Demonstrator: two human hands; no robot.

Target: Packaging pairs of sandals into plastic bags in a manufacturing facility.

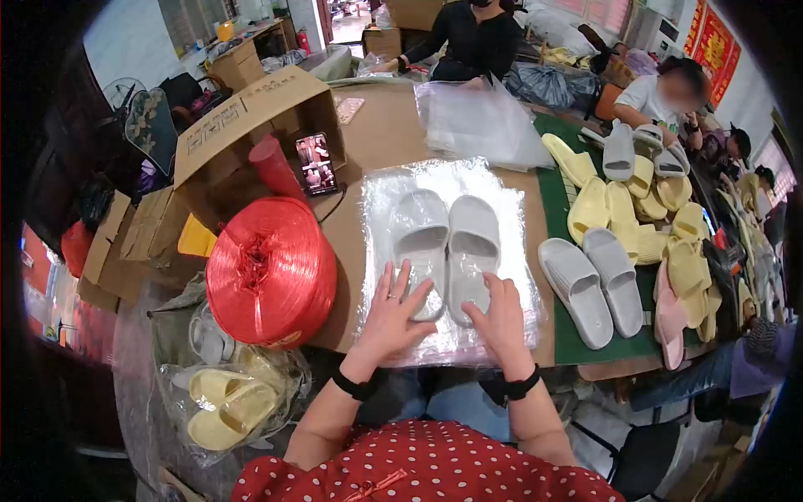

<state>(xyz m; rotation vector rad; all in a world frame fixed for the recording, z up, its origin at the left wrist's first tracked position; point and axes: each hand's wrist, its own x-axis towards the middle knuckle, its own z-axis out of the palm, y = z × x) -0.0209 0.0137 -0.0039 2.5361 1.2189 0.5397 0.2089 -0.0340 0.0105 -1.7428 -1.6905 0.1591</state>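
I've got left hand (393,322) and right hand (502,322) both loose, at the heels of the gray slides (474,230), right of the red twine roll (293,272); can't tell if they're inside the clear plastic (515,251).

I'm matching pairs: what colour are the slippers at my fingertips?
Light grey open-toed moulded slippers, shown best in the head view.

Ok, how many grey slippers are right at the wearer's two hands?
2: the left slipper by the left hand, the right slipper by the right hand. None looks hidden there.
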